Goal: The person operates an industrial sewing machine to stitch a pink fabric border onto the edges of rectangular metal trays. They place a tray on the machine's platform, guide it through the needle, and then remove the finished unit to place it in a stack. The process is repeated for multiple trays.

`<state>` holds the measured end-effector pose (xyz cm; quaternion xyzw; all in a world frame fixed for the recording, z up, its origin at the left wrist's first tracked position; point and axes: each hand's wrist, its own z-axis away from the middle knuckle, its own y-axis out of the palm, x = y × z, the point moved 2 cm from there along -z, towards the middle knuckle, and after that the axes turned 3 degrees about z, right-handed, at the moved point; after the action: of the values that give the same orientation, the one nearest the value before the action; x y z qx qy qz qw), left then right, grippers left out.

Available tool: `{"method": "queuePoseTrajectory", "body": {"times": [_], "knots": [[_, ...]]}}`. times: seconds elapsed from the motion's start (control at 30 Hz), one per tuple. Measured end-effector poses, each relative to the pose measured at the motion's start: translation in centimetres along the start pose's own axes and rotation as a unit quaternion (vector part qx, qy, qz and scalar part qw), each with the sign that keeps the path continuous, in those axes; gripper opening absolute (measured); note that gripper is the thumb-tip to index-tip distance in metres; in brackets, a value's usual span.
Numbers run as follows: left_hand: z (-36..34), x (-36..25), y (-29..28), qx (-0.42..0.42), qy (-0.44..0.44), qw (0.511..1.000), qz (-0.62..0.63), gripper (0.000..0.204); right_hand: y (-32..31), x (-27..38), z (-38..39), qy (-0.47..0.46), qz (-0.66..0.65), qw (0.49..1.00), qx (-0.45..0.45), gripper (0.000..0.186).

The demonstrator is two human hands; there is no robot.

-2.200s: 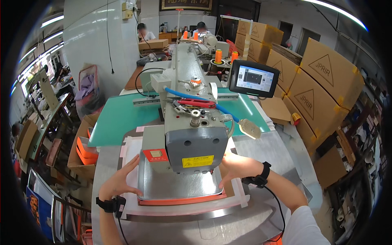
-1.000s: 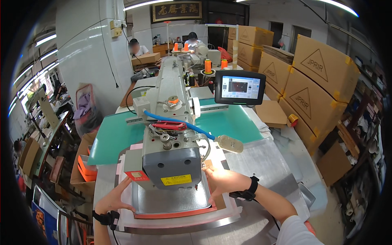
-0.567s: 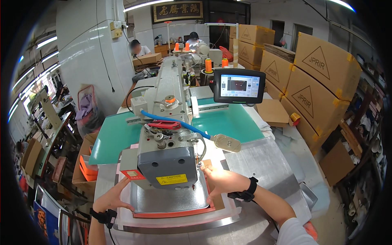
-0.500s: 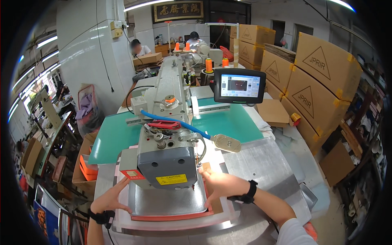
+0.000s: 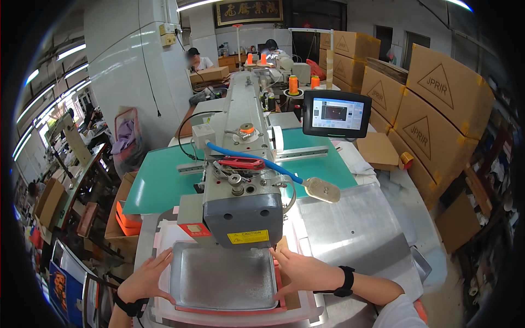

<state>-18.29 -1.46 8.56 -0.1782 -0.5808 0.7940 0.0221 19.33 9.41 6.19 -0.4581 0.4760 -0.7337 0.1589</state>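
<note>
Metal tray – 1 pc, L hand & R hand at opp. sides – both spread, unclenched.

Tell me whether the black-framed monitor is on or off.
On: the monitor is lit, showing a pale image with a dark rectangle.

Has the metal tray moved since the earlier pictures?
Yes, the metal tray has come farther out from under the machine head, toward the near side.
</note>
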Motion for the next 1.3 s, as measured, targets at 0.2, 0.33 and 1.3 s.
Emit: {"method": "queuePoseTrajectory", "body": {"times": [0.2,0.33,1.3], "knots": [[-2.7,-0.3,1.4,-0.113,0.032,0.979,0.166,0.101,0.2,-0.9,-0.6,-0.057,0.087,0.989,-0.107,0.092],[-3.5,-0.5,4.7,-0.189,0.031,0.966,0.176,0.078,1.1,-0.4,-0.9,-0.055,0.128,0.985,-0.1,0.108],[-0.1,0.8,0.1,-0.034,0.037,0.999,-0.009,0.131,1.4,0.3,-0.8,-0.051,0.12,0.991,-0.009,0.129]]}}
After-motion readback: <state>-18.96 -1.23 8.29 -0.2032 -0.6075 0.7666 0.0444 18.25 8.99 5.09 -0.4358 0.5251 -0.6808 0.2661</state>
